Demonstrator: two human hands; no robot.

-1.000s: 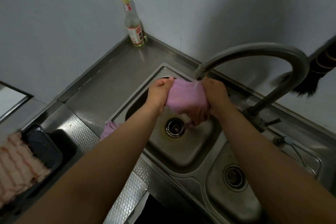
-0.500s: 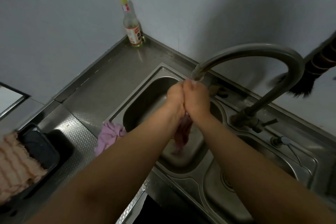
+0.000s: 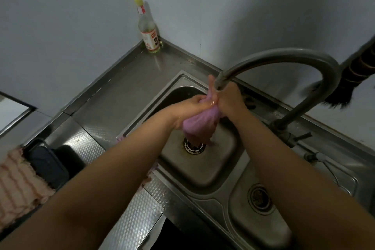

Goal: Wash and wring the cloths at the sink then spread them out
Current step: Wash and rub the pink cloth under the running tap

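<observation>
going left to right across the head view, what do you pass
striped cloth → black tray → bottle → left hand → purple cloth → right hand → small basin drain → dark brush

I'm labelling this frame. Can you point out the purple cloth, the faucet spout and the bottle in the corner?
purple cloth (image 3: 199,126), head view, on the bunched part hanging below the hands.
faucet spout (image 3: 284,55), head view, on the top of the curved pipe.
bottle (image 3: 149,35), head view, on its label.
</observation>
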